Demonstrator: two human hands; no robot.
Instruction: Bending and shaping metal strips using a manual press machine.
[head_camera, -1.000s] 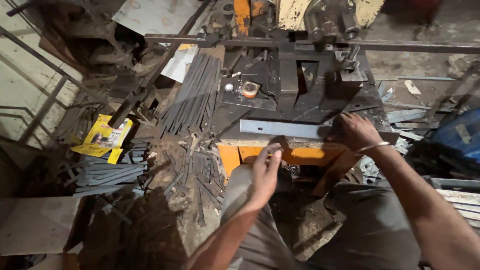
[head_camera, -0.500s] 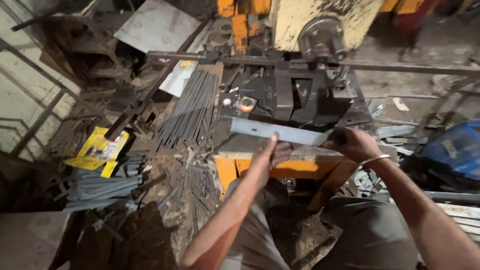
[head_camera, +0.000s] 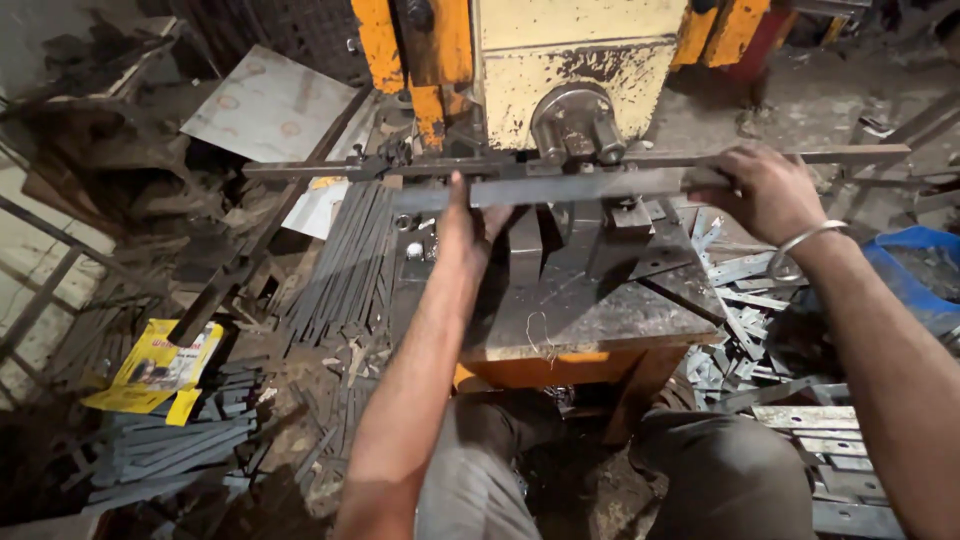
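Head view: both hands hold a long flat grey steel strip (head_camera: 560, 187) level in front of the yellow-and-orange press machine (head_camera: 560, 70), just under its round grey steel head (head_camera: 577, 122). The left hand (head_camera: 462, 222) grips the strip from below near its left end, thumb pointing up; the right hand (head_camera: 765, 192) is closed over the strip's right end, a metal bangle (head_camera: 800, 245) on that wrist. The hands are well apart, each clamped on the strip. The strip lies just near of a thin dark rod (head_camera: 560, 160) that runs left to right across the machine. Below sits the dark, grimy steel worktop (head_camera: 590, 310) with an upright die block (head_camera: 523, 250). Risk judgement: the left fingers sit close to the die area, so a stroke of the head could pinch them. A held strip may kick or twist under load and wrench the wrists. Bare palms meet cut edges, so a slip could slice. The bangle could snag on the rod. To the right, cut grey steel offcuts (head_camera: 735, 290) lie heaped on the floor; to the left, a bundle of thin dark strips (head_camera: 345, 265) and a yellow wrapper (head_camera: 160, 365): poor footing, sharp underfoot.
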